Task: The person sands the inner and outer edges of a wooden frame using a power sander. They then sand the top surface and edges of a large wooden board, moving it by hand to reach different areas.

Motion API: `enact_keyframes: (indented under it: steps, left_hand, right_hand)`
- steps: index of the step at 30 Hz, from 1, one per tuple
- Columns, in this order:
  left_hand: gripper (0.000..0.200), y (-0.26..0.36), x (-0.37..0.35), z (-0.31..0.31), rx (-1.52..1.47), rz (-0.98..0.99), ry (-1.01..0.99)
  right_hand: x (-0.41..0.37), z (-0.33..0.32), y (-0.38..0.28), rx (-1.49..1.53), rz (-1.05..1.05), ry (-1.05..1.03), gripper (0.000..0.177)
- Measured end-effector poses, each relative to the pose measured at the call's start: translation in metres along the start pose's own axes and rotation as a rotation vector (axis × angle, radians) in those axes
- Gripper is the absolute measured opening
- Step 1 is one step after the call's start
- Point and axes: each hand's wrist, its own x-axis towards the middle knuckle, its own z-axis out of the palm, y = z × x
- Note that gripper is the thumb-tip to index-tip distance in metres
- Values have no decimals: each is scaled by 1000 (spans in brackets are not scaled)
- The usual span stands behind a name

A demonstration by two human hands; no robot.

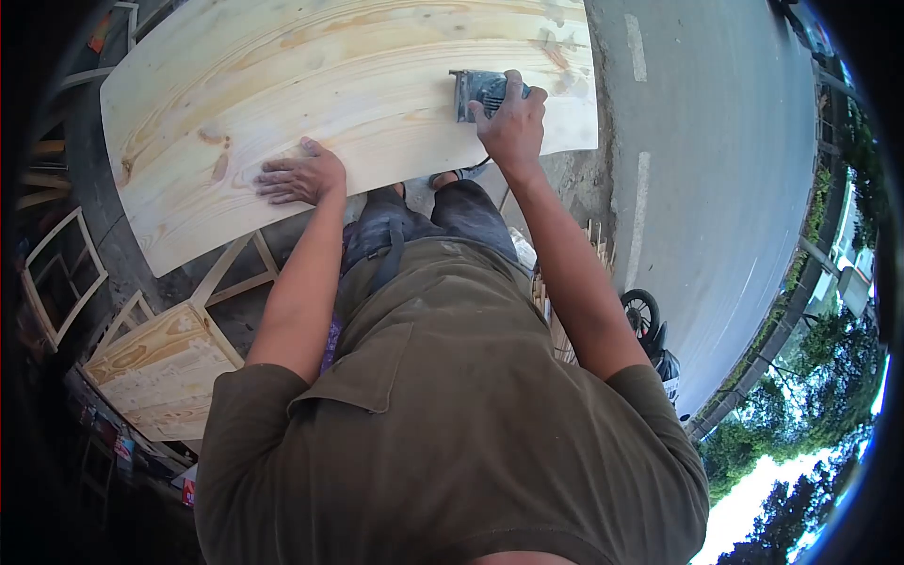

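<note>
A large pale wooden board with knots and wavy grain lies in front of me. My left hand rests flat on the board close to its near edge, fingers spread and dusted pale. In my right hand is a teal electric sander, its dark base on the board's surface toward the right end. My fingers wrap over the sander's body, so part of it is hidden. Its cord shows faintly below the hand, near the board's near edge.
Wooden frames and a smaller wooden panel stand at the lower left. To the right runs a paved road with white markings. A wheel of a parked vehicle shows beside my right arm. My feet are under the board's near edge.
</note>
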Motion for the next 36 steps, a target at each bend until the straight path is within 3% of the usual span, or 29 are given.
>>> enact_keyframes:
  steps: [3, 6, 9, 12, 16, 21, 23, 26, 29, 32, 34, 36]
  left_hand:
    - [107, 2, -2, -1, 21, 3, 32]
    - [107, 0, -2, 1, 27, 20, 52]
    - [106, 0, -2, 1, -10, 23, 56]
    - [107, 1, -2, -3, -15, 27, 24]
    - [107, -3, 0, 3, -5, 33, 27]
    - [106, 1, -2, 0, 25, 24, 47]
    - [106, 1, -3, -1, 24, 19, 50]
    - [104, -1, -2, 2, 4, 31, 52]
    - [100, -10, 1, 0, 119, 225, 13]
    - [91, -51, 37, -26, -36, 1059, -78]
    - [82, -90, 64, -44, 89, 1070, -121]
    - [84, -144, 89, -35, 82, 717, 63]
  right_hand:
    - [-19, -15, 8, -40, 33, -141, 80]
    - [-61, -15, 18, -55, -61, -184, 85]
    - [-48, -7, 16, -47, -85, -103, 86]
    - [9, 1, 2, -62, 27, -17, 87]
    - [54, -2, -6, -90, 112, -98, 83]
    - [-43, -18, -7, -37, 59, -270, 83]
    - [-84, -17, -3, -32, -53, -228, 82]
    - [-91, -23, 11, -53, -47, -219, 79]
    - [-60, -41, 50, -88, 184, -160, 84]
    - [-26, -55, 106, -176, 301, -90, 91]
    - [-5, -62, 144, -238, 373, -44, 93]
    - [36, -61, 177, -242, 436, 1, 95]
